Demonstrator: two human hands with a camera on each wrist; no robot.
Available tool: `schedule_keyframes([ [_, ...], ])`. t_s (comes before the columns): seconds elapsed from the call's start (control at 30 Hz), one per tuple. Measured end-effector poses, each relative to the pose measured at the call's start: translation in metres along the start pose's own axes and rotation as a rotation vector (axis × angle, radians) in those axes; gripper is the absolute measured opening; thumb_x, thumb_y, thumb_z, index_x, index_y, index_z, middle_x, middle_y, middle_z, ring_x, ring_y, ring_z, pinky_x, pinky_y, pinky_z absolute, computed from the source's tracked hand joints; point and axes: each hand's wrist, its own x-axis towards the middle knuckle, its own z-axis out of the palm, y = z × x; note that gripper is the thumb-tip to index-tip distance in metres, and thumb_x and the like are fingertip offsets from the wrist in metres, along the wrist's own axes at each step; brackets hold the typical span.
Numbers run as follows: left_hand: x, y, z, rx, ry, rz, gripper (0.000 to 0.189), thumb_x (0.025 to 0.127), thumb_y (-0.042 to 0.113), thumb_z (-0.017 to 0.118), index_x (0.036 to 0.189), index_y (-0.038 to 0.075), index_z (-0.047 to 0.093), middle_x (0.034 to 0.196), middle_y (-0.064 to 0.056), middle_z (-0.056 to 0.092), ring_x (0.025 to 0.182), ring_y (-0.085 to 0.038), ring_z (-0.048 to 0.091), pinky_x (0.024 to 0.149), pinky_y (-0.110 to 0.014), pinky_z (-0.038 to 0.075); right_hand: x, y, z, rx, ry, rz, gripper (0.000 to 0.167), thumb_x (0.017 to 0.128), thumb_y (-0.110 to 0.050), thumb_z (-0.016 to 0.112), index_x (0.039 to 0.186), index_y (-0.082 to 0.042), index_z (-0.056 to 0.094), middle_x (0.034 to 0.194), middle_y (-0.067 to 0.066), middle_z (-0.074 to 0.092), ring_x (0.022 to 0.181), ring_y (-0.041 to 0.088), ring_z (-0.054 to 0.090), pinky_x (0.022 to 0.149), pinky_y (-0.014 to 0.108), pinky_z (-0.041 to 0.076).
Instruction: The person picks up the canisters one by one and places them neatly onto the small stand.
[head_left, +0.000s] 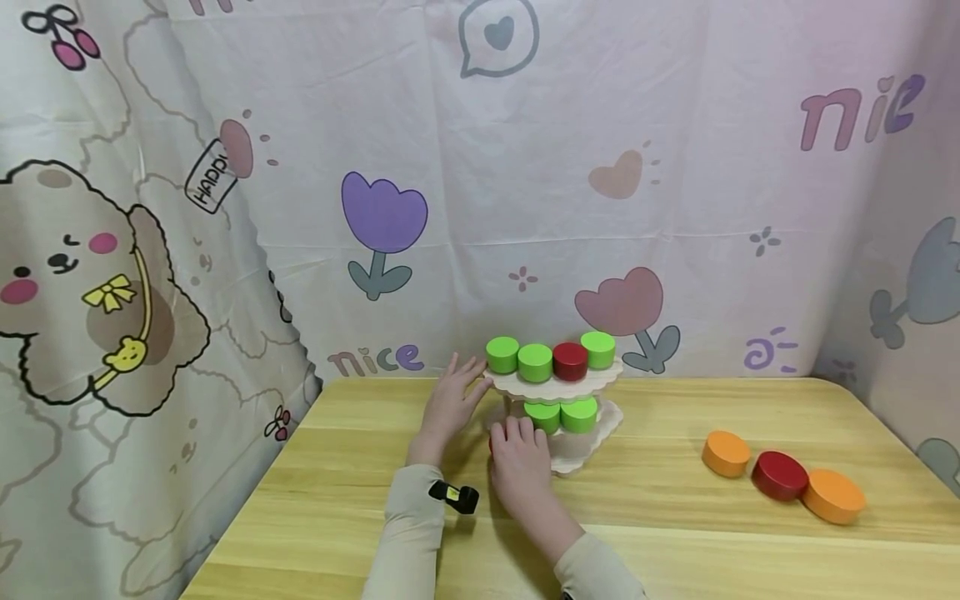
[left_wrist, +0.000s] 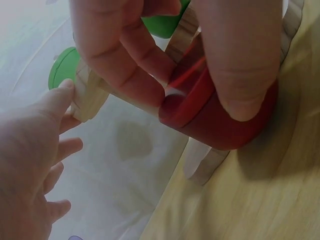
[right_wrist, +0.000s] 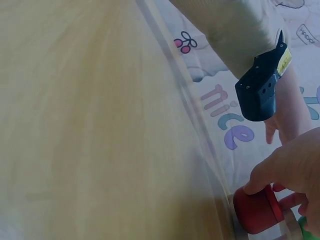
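A two-tiered wooden stand with scalloped edges is at the table's centre. On its upper tier (head_left: 551, 392) sit three green round blocks (head_left: 535, 363) and a red one (head_left: 570, 362). Two green round blocks (head_left: 579, 415) show on the lower tier (head_left: 573, 454). My right hand (head_left: 521, 471) grips another red round block (left_wrist: 225, 117) between thumb and fingers at the lower tier's left side; in the head view the hand mostly hides it. With fingers spread, my left hand (head_left: 447, 408) touches the upper tier's left edge, its thumb tip against the wood in the left wrist view.
On the wooden table (head_left: 660, 550), to the right of the stand, lie an orange round block (head_left: 726, 454), a red one (head_left: 780, 476) and a second orange one (head_left: 833, 496). A patterned cloth (head_left: 480, 150) hangs behind the table and along its sides.
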Motion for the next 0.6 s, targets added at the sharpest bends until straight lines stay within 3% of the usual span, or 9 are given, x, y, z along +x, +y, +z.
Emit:
schedule_keyframes([
  [0.43,0.0,-0.0019,0.0006,0.002,-0.002,0.0,0.051,0.099,0.048,0.048,0.14,0.018,0.053,0.15,-0.011,0.046,0.149,-0.038,0.021,0.12,-0.06,0.019,-0.0011,-0.0006,0.003,-0.005,0.042,-0.013,0.018,0.081,-0.022,0.071,0.089,-0.014,0.057,0.092,0.004,0.057,0.091,0.023,0.045,0.068,0.033,0.033],
  [0.6,0.0006,-0.0021,0.0007,0.006,0.0,0.003,0.051,0.1,0.048,0.047,0.14,0.018,0.054,0.15,-0.012,0.046,0.149,-0.039,0.021,0.12,-0.06,0.019,0.0002,-0.0008,0.0036,0.002,0.06,-0.018,0.013,0.079,-0.013,0.069,0.089,-0.012,0.061,0.092,0.004,0.058,0.091,0.023,0.048,0.067,0.034,0.038],
])
